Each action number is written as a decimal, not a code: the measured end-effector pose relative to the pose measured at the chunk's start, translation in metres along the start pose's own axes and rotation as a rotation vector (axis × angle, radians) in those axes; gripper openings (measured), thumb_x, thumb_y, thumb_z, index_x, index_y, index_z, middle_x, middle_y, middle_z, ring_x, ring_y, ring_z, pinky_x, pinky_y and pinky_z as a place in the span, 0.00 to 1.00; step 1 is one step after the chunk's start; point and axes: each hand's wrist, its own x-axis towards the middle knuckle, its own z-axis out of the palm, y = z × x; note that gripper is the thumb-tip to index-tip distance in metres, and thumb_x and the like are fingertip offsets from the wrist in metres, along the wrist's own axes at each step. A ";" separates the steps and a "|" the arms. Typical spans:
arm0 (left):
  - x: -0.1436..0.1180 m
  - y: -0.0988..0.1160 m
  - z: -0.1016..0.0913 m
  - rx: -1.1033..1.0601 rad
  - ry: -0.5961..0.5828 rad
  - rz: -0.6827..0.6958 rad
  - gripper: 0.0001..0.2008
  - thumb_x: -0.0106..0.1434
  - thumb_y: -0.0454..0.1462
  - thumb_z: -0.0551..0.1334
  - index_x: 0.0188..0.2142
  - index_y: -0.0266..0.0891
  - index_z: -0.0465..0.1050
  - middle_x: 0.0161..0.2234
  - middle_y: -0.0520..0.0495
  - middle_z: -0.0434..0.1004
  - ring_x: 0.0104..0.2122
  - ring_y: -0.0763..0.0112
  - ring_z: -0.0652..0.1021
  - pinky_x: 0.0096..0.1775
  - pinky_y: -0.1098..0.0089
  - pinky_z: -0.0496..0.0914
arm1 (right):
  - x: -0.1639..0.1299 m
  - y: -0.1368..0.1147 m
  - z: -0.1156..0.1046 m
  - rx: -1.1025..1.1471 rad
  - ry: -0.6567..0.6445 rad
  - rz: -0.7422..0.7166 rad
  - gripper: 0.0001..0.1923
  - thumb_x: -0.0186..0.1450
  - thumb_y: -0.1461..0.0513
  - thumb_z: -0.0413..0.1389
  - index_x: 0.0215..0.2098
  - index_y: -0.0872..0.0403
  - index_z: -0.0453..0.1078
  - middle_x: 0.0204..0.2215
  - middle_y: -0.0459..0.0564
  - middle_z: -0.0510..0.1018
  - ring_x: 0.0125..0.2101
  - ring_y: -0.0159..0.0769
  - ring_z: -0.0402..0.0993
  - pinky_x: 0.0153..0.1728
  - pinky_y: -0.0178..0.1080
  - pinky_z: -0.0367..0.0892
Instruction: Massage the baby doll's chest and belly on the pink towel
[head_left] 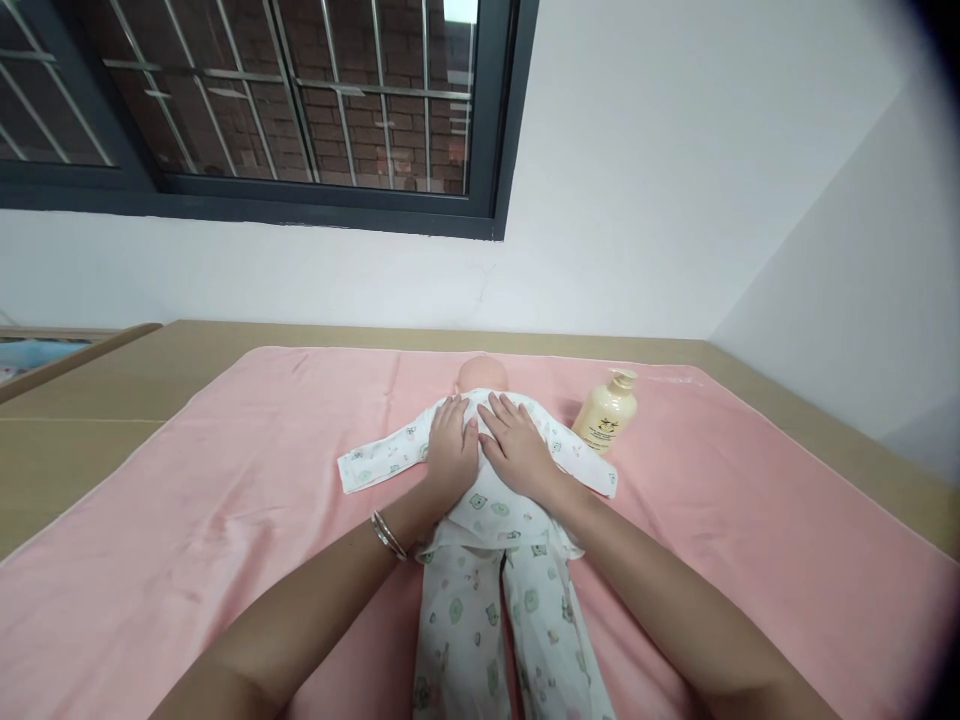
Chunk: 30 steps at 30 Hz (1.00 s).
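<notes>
A baby doll (pixel 482 374) lies face down with its bald head at the far end of a pink sheet (pixel 247 480). It wears a white printed top (pixel 487 515) with the sleeves spread out to both sides, and matching trousers (pixel 465 620). My left hand (pixel 452 445) rests flat on the left of the doll's upper back, fingers stretched forward. On the right of the back lies my right hand (pixel 516 443), also flat, its fingers angled inward. The two thumbs are close together. Neither hand grips anything.
A cream pump bottle (pixel 607 410) stands on the sheet beyond the doll's right sleeve. The sheet covers a tan surface (pixel 97 450) that meets a white wall (pixel 615 200). Above is a dark-framed window (pixel 495 130) with bars. A wooden rail (pixel 112 345) is at far left.
</notes>
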 end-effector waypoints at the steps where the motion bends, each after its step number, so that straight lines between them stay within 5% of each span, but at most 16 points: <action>1: 0.000 0.000 -0.001 0.007 -0.009 -0.006 0.19 0.68 0.38 0.48 0.54 0.35 0.66 0.57 0.37 0.68 0.59 0.58 0.65 0.61 0.50 0.58 | 0.000 0.000 -0.002 -0.001 -0.016 0.002 0.27 0.72 0.55 0.39 0.66 0.55 0.52 0.67 0.54 0.49 0.67 0.43 0.39 0.64 0.52 0.40; 7: 0.006 0.004 -0.006 0.092 -0.085 -0.013 0.19 0.66 0.36 0.50 0.54 0.34 0.67 0.57 0.37 0.68 0.60 0.57 0.65 0.62 0.51 0.57 | -0.003 0.004 -0.035 -0.028 -0.209 0.054 0.29 0.72 0.50 0.36 0.68 0.49 0.47 0.68 0.52 0.46 0.66 0.48 0.41 0.62 0.55 0.43; 12: -0.007 0.034 -0.017 0.272 -0.236 0.024 0.23 0.67 0.37 0.48 0.58 0.31 0.63 0.63 0.34 0.58 0.65 0.51 0.55 0.63 0.46 0.51 | -0.023 0.013 -0.103 -0.071 -0.407 0.120 0.32 0.69 0.49 0.42 0.67 0.52 0.48 0.66 0.56 0.52 0.65 0.52 0.48 0.61 0.56 0.47; 15: -0.028 0.074 -0.032 0.238 -0.423 0.140 0.24 0.64 0.38 0.53 0.59 0.33 0.63 0.65 0.35 0.53 0.66 0.44 0.48 0.62 0.40 0.41 | -0.043 0.024 -0.149 0.052 -0.345 0.134 0.33 0.68 0.45 0.41 0.68 0.44 0.44 0.67 0.45 0.49 0.65 0.48 0.46 0.61 0.50 0.52; 18: -0.039 0.118 -0.046 -0.067 -0.778 0.187 0.19 0.67 0.41 0.49 0.54 0.42 0.69 0.60 0.43 0.66 0.63 0.53 0.60 0.63 0.44 0.42 | -0.059 0.042 -0.180 0.110 -0.222 0.211 0.34 0.68 0.43 0.40 0.69 0.43 0.40 0.68 0.41 0.47 0.66 0.44 0.42 0.62 0.49 0.51; 21: -0.024 0.149 -0.040 -0.506 -0.886 -0.049 0.21 0.68 0.48 0.48 0.54 0.45 0.70 0.57 0.47 0.71 0.59 0.59 0.67 0.61 0.56 0.57 | -0.069 0.065 -0.194 0.091 -0.125 0.315 0.37 0.68 0.43 0.40 0.69 0.48 0.39 0.68 0.44 0.44 0.67 0.44 0.41 0.64 0.50 0.48; 23: 0.002 0.159 -0.021 -0.804 -0.814 -0.254 0.22 0.67 0.49 0.49 0.52 0.43 0.71 0.57 0.46 0.70 0.60 0.59 0.65 0.62 0.61 0.56 | -0.071 0.079 -0.196 0.062 -0.089 0.381 0.38 0.68 0.43 0.40 0.69 0.51 0.40 0.68 0.46 0.43 0.67 0.44 0.39 0.64 0.51 0.47; 27: 0.064 0.162 0.032 -1.343 -0.644 -0.956 0.30 0.66 0.50 0.48 0.59 0.30 0.61 0.60 0.29 0.62 0.60 0.58 0.66 0.56 0.63 0.64 | -0.067 0.095 -0.190 0.070 -0.099 0.414 0.35 0.69 0.48 0.41 0.68 0.55 0.44 0.68 0.48 0.43 0.67 0.44 0.40 0.64 0.50 0.47; 30: 0.094 0.163 0.061 -1.519 -0.436 -1.142 0.32 0.66 0.48 0.46 0.61 0.26 0.57 0.62 0.27 0.57 0.61 0.57 0.65 0.51 0.65 0.69 | -0.054 0.100 -0.179 0.094 -0.118 0.370 0.30 0.70 0.56 0.41 0.67 0.59 0.46 0.68 0.53 0.46 0.66 0.42 0.43 0.64 0.48 0.47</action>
